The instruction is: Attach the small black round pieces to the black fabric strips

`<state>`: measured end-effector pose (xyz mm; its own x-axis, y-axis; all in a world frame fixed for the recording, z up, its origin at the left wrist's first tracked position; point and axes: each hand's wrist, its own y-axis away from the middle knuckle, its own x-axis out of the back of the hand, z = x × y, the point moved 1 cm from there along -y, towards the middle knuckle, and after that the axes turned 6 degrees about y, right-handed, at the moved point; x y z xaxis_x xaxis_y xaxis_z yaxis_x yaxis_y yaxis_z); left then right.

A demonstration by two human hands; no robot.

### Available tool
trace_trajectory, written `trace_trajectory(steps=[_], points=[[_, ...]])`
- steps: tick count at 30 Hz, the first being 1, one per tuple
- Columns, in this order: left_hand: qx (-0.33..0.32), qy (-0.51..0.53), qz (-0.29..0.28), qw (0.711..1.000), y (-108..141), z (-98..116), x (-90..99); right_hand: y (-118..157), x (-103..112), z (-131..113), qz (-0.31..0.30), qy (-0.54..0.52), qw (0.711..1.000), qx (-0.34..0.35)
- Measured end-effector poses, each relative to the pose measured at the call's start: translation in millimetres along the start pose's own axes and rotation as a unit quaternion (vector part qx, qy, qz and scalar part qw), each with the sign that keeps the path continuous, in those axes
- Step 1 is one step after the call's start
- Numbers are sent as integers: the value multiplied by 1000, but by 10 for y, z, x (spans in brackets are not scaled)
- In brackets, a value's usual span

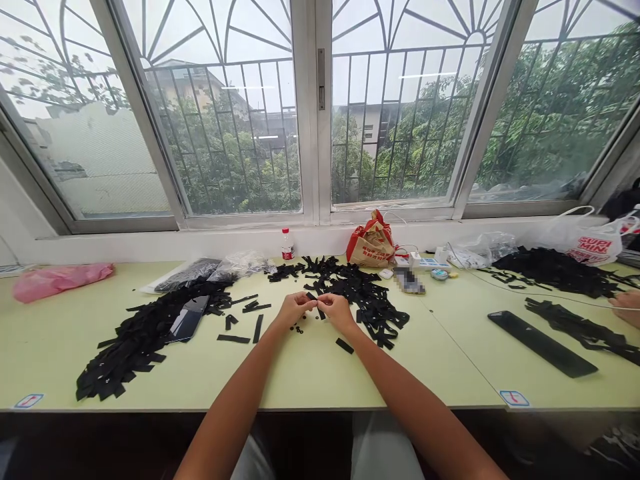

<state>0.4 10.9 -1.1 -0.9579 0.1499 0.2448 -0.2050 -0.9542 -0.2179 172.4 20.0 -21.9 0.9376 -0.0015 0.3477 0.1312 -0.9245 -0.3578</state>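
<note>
Over the pale green table, a black strip in a pinch

Near the middle of the work surface, the left hand and the right hand grip the strip together at their fingertips. Small black pieces lie just below the left hand. Beyond the right hand spreads a heap of strips; farther left, a phone rests on a longer heap. A co-worker's hand shows at the right edge.

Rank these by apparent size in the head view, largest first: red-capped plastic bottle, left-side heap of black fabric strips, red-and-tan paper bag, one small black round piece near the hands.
1. Left-side heap of black fabric strips
2. Red-and-tan paper bag
3. Red-capped plastic bottle
4. Small black round piece
</note>
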Motion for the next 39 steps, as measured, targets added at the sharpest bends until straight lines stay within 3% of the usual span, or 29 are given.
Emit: trace_trajectory(steps=[12, 39], points=[[7, 13, 5, 1000, -8, -49, 8, 35, 2, -17, -20, 9, 1000, 8], [12, -6, 14, 1000, -8, -56, 7, 20, -6, -8, 21, 23, 1000, 4]])
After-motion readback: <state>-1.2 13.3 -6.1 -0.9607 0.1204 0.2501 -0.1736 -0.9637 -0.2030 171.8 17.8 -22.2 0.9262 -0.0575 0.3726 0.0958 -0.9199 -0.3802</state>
